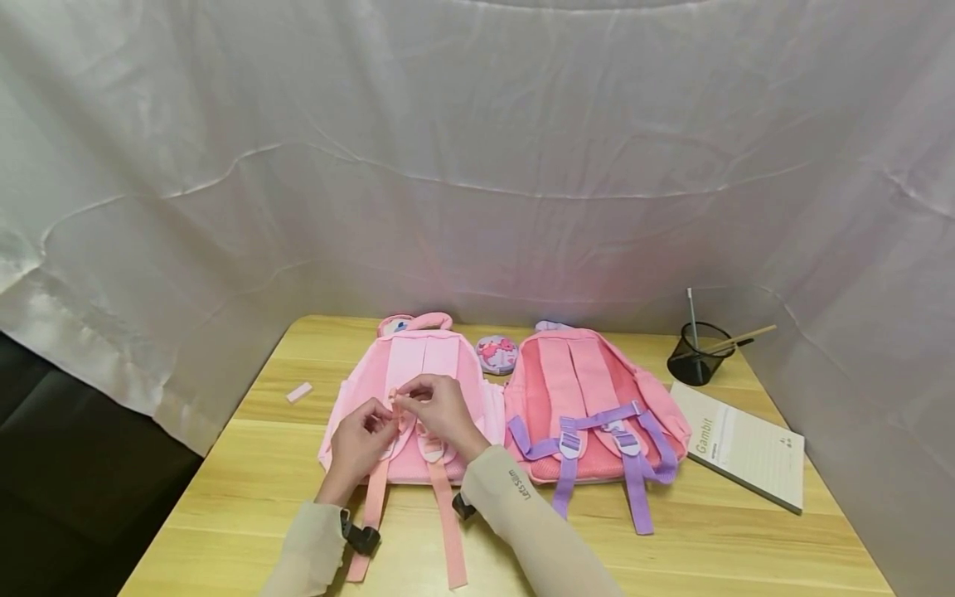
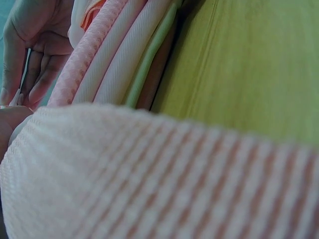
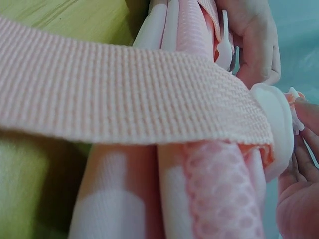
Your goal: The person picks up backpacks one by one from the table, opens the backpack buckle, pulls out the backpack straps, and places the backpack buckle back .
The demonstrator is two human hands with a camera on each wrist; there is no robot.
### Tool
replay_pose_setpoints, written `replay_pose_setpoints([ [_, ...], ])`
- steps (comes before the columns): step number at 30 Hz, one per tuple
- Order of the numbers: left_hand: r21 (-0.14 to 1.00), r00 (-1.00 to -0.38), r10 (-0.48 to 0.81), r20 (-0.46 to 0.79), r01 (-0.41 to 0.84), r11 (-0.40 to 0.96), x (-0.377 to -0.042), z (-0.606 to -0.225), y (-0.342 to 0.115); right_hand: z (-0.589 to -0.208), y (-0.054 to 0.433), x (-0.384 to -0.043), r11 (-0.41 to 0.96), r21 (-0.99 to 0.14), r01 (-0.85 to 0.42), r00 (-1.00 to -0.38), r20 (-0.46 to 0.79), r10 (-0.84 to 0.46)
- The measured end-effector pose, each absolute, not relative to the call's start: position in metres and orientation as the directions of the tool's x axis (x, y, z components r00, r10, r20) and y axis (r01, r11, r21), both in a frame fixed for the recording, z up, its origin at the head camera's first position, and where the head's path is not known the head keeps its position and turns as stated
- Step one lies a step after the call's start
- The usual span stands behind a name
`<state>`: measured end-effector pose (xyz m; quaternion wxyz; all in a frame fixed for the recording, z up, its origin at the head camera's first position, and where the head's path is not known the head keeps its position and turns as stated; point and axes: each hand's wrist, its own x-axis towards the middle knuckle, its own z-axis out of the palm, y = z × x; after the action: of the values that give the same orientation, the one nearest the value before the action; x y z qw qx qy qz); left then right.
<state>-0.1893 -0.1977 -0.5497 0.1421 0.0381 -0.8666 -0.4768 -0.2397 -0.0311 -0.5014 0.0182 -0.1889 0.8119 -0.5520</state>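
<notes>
A light pink backpack point(image 1: 433, 365) lies on the table with its shoulder-strap side up. Over its left shoulder strap, my right hand point(image 1: 443, 408) pinches the upper end of a thin peach strap point(image 1: 396, 408). Close below, my left hand point(image 1: 361, 444) pinches the same strap between thumb and forefinger. In the right wrist view a small white buckle point(image 3: 297, 122) shows at the fingertips of my right hand point(image 3: 301, 199). Two long peach webbing tails point(image 1: 448, 526) run from white adjusters point(image 1: 432, 450) toward the table's front. Large webbing blocks much of both wrist views.
A darker pink backpack point(image 1: 578, 365) with purple straps point(image 1: 637, 497) lies right beside. Between their tops is a round printed pouch point(image 1: 496, 354). A notepad point(image 1: 746, 448) and black mesh pen holder point(image 1: 692, 365) stand at right, a small pink block point(image 1: 299, 392) at left.
</notes>
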Motion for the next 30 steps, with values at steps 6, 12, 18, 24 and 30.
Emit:
replay_pose_setpoints([
  [6, 0.828, -0.961, -0.203, 0.19, 0.045, 0.56, -0.1887, -0.5497, -0.1974, -0.5015, -0.0299, -0.2396, 0.292, -0.911, -0.291, -0.929, 0.197, -0.313],
  [12, 0.83, -0.962, -0.199, 0.186, 0.046, 0.555, -0.1884, -0.5483, -0.1978, -0.5002, -0.0292, -0.2393, 0.298, -0.908, -0.296, -0.93, 0.203, -0.305],
  [18, 0.832, -0.957, -0.193, 0.217, 0.077, 0.549, -0.189, -0.5505, -0.1987, -0.5014, -0.0283, -0.2396, 0.31, -0.905, -0.292, -0.932, 0.197, -0.303],
  [24, 0.832, -0.952, -0.184, 0.246, 0.11, 0.544, -0.1883, -0.5518, -0.1986, -0.5035, -0.0282, -0.2387, 0.308, -0.914, -0.263, -0.937, 0.167, -0.306],
  [30, 0.832, -0.952, -0.186, 0.245, 0.107, 0.545, -0.188, -0.5506, -0.1984, -0.5036, -0.0281, -0.2377, 0.28, -0.92, -0.275, -0.933, 0.186, -0.307],
])
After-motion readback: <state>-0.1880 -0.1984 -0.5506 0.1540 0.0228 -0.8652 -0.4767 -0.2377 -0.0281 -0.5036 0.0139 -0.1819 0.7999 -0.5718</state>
